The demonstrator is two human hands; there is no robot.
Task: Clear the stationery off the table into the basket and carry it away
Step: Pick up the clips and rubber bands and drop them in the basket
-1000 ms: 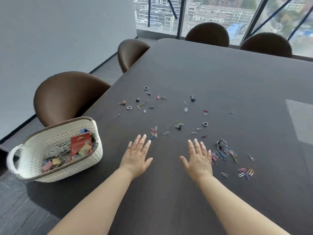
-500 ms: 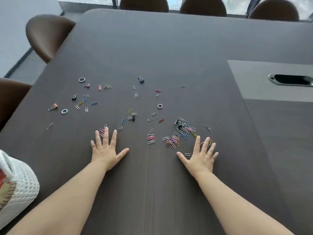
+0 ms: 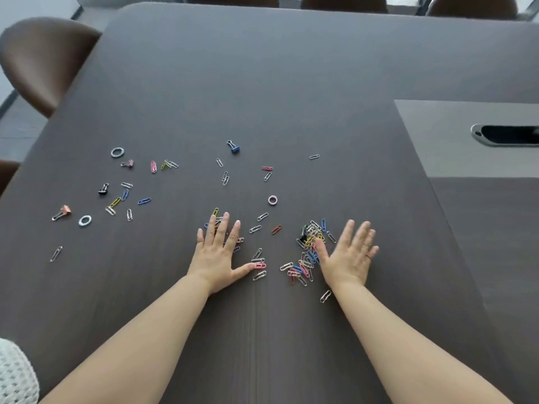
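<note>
Bunching on the table (image 3: 291, 83), loose paper clips (image 3: 307, 252) now lie between the left hand (image 3: 217, 252) and right hand (image 3: 348, 255). Both hands, flat with fingers spread, have swept inward. Strays (image 3: 125, 196) remain farther left, the basket (image 3: 14, 371) waiting near-left.

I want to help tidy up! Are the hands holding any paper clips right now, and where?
Nothing is held. The left hand and right hand are open, fingers straight, touching paper clips on the table without gripping any.

Single head-worn view, close above the table (image 3: 262, 83), looking forward and steeply down
</note>
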